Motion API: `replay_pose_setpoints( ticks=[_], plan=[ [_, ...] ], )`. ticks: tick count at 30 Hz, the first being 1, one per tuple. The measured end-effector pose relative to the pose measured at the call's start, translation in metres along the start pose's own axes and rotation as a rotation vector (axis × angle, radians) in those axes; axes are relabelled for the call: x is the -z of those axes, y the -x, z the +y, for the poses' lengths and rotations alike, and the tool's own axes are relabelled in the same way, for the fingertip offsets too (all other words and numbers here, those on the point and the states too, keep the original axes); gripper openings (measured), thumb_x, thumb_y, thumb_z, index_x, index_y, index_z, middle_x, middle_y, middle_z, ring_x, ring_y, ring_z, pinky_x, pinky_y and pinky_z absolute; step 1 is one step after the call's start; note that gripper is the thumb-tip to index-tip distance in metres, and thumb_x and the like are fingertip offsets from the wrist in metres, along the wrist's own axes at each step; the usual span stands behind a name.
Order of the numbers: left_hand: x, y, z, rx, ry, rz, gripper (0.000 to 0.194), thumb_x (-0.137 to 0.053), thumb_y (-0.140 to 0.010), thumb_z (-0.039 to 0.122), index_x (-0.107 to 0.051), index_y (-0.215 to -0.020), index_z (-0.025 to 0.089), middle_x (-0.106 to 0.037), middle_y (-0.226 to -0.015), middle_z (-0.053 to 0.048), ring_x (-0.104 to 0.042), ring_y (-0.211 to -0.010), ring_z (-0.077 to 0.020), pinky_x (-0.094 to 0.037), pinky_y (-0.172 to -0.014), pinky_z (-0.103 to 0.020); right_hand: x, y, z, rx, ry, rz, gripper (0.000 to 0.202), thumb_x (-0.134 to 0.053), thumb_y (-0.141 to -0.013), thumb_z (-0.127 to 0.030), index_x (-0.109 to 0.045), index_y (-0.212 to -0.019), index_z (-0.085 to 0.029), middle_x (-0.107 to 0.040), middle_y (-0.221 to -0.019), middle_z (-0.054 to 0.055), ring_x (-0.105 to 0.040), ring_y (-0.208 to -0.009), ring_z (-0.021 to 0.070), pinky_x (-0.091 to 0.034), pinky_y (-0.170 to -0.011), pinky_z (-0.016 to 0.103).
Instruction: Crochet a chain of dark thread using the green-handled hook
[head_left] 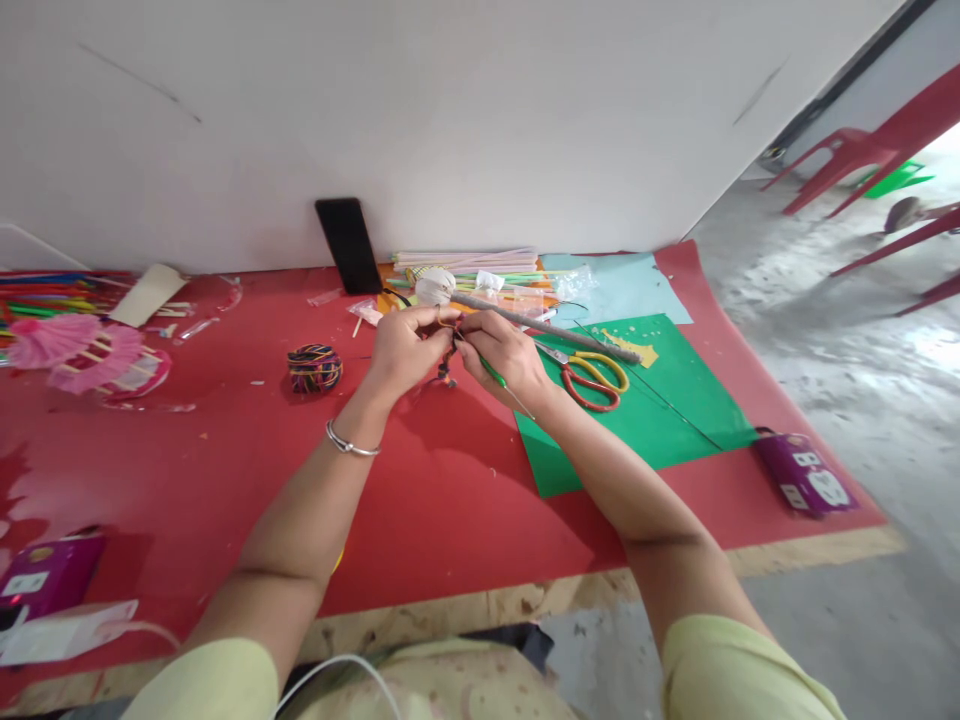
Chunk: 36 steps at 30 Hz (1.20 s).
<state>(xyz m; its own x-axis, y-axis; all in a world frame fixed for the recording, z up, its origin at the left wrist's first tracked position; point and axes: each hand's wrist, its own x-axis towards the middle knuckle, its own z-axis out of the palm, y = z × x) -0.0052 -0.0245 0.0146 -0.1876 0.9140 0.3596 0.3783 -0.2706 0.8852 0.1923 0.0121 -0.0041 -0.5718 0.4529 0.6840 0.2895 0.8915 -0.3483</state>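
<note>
My left hand (pixel 407 347) and my right hand (pixel 508 352) meet over the middle of the red-covered table. Between the fingertips of my left hand is a small piece of dark multicoloured yarn work (pixel 447 372), part of it hanging below. A crochet hook (pixel 493 374) with a green grip and thin metal shaft is pinched in my right hand; its working tip is hidden by the fingers. To the left lies a ball of multicoloured yarn (pixel 315 370). Scissors (pixel 596 380) with red and yellow handles rest right of my right hand.
A black phone (pixel 349 245) leans against the white wall. Behind my hands lie a stick with a white wrapped end (pixel 435 287) and pale straws (pixel 465 260). A green sheet (pixel 637 430) and purple box (pixel 806 475) are right; pink paper crafts (pixel 94 355) are left.
</note>
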Motion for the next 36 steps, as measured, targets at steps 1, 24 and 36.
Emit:
replay_pose_setpoints(
  ticks=[1,24,36],
  plan=[
    [0.001,0.000,0.000,0.014,0.012,-0.027,0.026,-0.079,-0.080,0.020,-0.094,-0.101,0.022,-0.090,-0.106,-0.009,-0.080,-0.100,-0.0279,-0.062,-0.094,-0.040,0.000,0.000,0.001,0.013,-0.002,-0.012,0.038,-0.047,-0.119,-0.038,-0.078,-0.109,-0.020,-0.077,-0.124,0.016,-0.077,-0.115,0.0263,-0.065,-0.104,0.041],
    [-0.001,-0.006,-0.006,0.030,0.231,-0.021,0.057,-0.085,-0.076,0.018,-0.085,-0.133,0.022,-0.078,-0.086,-0.001,-0.067,-0.078,-0.0159,-0.057,-0.080,-0.029,0.017,-0.008,0.004,0.050,-0.179,-0.116,0.042,-0.044,-0.119,-0.039,-0.078,-0.106,-0.020,-0.081,-0.119,0.015,-0.080,-0.110,0.0262,-0.066,-0.098,0.043],
    [-0.002,0.006,0.008,-0.290,-0.361,-0.010,0.063,-0.065,-0.090,0.007,-0.078,-0.149,0.027,-0.088,-0.126,-0.006,-0.074,-0.103,-0.0228,-0.060,-0.099,-0.036,0.012,-0.006,0.008,0.156,-0.060,-0.080,0.040,-0.047,-0.119,-0.034,-0.078,-0.102,-0.017,-0.080,-0.113,0.015,-0.080,-0.103,0.0257,-0.067,-0.092,0.040]
  ],
)
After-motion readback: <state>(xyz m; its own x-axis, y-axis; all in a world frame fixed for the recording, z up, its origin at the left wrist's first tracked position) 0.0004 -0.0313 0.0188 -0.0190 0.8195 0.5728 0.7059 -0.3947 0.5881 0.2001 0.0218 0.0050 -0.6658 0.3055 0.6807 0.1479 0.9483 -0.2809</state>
